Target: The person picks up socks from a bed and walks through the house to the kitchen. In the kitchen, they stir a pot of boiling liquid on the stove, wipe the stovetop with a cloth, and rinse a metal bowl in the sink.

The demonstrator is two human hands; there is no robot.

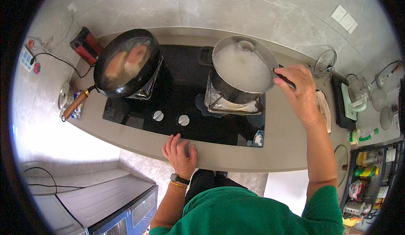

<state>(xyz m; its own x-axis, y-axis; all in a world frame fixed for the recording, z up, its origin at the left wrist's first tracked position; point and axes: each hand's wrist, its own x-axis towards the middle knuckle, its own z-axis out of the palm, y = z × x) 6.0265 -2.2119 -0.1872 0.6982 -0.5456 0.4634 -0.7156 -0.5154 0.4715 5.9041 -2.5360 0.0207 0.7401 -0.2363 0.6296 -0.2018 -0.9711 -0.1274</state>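
Observation:
My right hand [299,91] grips the black handle of a metal ladle [263,60] at the right rim of a deep pot [232,91]. The ladle's head lies in the pot, partly under cloudy, whitish, foamy liquid [239,68]. The pot stands on the right burner of a black glass gas cooktop [177,83]. My left hand [182,155] rests on the counter's front edge, fingers apart, with its fingertips by the cooktop's front edge. On the left burner is a black wok [104,72] with a wooden handle, holding two pinkish-brown blocks of food [126,60], probably meat, in liquid.
Two control knobs [171,118] sit at the cooktop's front. A red-and-black box-shaped object [85,46] stands behind the wok. On the right are a glass lid [326,62], a pale green kitchen appliance [349,100] and a black rack [364,171] of packets and bottles.

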